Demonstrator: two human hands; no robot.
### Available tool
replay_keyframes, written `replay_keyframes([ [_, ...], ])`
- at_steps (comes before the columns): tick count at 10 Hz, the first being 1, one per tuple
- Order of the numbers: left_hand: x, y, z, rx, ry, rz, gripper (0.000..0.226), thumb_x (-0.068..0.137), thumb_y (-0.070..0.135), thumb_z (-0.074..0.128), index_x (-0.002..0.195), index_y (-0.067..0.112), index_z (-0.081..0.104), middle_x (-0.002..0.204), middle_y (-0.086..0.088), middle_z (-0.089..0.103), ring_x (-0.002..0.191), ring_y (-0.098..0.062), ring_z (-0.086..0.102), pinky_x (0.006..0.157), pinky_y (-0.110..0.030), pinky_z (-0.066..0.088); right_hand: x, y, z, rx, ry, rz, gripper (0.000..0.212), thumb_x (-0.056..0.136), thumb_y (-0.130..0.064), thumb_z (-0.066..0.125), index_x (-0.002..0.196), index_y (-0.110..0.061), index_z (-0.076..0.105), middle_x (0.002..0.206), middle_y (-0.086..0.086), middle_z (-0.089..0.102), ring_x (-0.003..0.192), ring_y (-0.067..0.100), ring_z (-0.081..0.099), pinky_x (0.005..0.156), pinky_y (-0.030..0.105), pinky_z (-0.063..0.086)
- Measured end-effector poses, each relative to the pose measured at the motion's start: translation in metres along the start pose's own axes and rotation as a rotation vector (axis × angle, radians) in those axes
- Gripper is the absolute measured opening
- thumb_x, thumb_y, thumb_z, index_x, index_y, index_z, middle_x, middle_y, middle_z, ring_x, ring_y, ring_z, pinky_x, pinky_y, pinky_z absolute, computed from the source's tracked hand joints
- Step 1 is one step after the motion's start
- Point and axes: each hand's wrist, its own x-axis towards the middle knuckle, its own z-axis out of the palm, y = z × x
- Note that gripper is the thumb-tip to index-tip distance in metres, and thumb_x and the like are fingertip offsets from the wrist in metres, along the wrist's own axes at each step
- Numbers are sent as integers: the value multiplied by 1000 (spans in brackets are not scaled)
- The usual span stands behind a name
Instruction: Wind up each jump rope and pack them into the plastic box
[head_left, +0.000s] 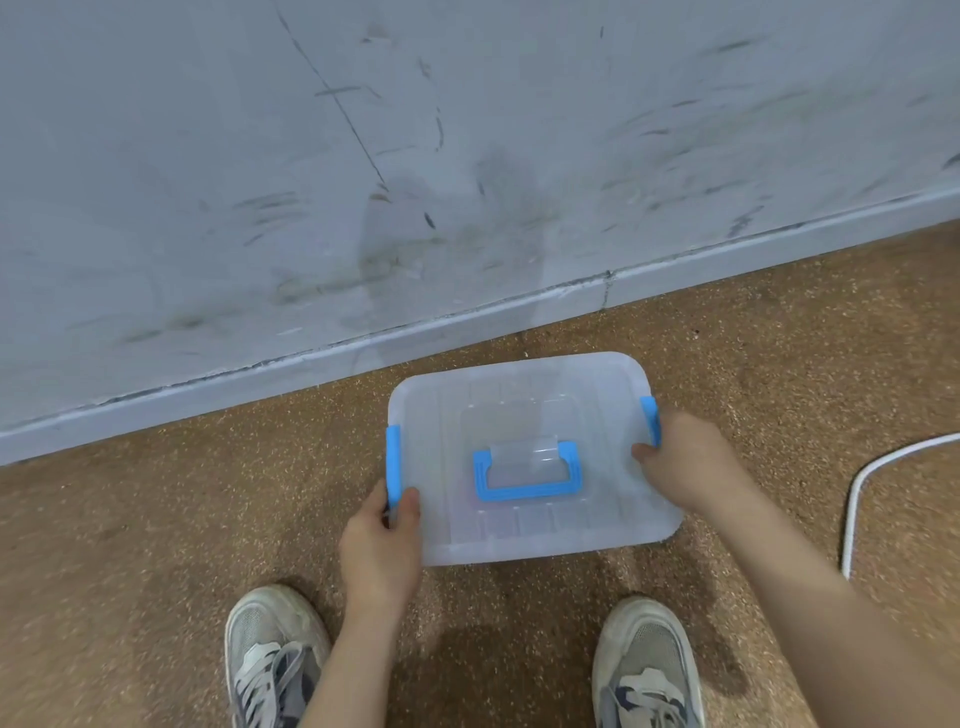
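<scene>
A translucent plastic box (530, 400) with its lid on sits on the brown floor near the wall. It has a blue carry handle (524, 470) on top and blue latches on both short sides. My left hand (382, 540) grips the left side at the lower end of the left latch (394, 465), thumb on the lid. My right hand (685, 457) grips the right side by the right latch (649, 418). A white rope (852, 499) lies on the floor to the right, running out of view.
A scuffed grey wall with a pale baseboard (467, 317) stands just behind the box. My two grey sneakers (272, 660) (647, 665) are planted on the speckled brown floor (156, 545) below the box.
</scene>
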Motion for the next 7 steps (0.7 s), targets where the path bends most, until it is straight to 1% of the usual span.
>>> replay_keyframes([
  [1,1,2,1,357,43,184,28,96,30,51,108,6,60,76,-9,66,67,-28,61,54,-30,36,-11,-8,14,-202,176,-41,31,94,-19,51,119,-1,46,106,18,63,98,37,61,68,32,36],
  [2,9,-1,-3,784,118,485,25,87,20,64,70,2,59,45,-11,51,35,-26,49,38,-22,29,-11,-3,24,-275,243,-86,38,96,-16,44,129,1,37,105,19,63,95,37,63,66,33,35],
  [3,11,-1,-3,965,178,532,37,85,31,48,59,6,53,39,-7,44,30,-19,43,35,-17,28,-6,3,24,-299,214,-103,41,96,-13,40,134,0,32,104,18,63,93,37,62,66,34,35],
  [4,4,-3,-5,786,110,433,27,86,21,64,67,4,56,45,-9,50,34,-25,49,36,-24,36,-2,2,19,-222,205,-159,36,98,-17,38,131,-4,35,99,17,64,90,37,62,66,35,37],
  [5,1,-1,-8,454,-39,128,23,96,32,49,85,11,52,66,-2,56,61,-28,55,54,-32,38,7,-7,12,-11,177,-244,46,99,-19,42,142,-10,32,111,17,64,97,38,61,76,39,44],
  [6,2,-2,-15,400,-158,37,26,98,40,38,97,17,50,81,-2,59,74,-23,58,64,-35,44,10,-16,7,84,-31,-257,59,96,-24,50,147,-14,22,136,14,49,116,36,53,91,40,43],
  [7,-1,18,-41,355,-62,123,34,96,35,44,125,19,52,109,-5,63,97,-26,60,77,-35,48,-5,-18,-25,-4,-145,-247,69,94,-28,55,150,-17,17,150,7,35,128,31,45,99,41,42],
])
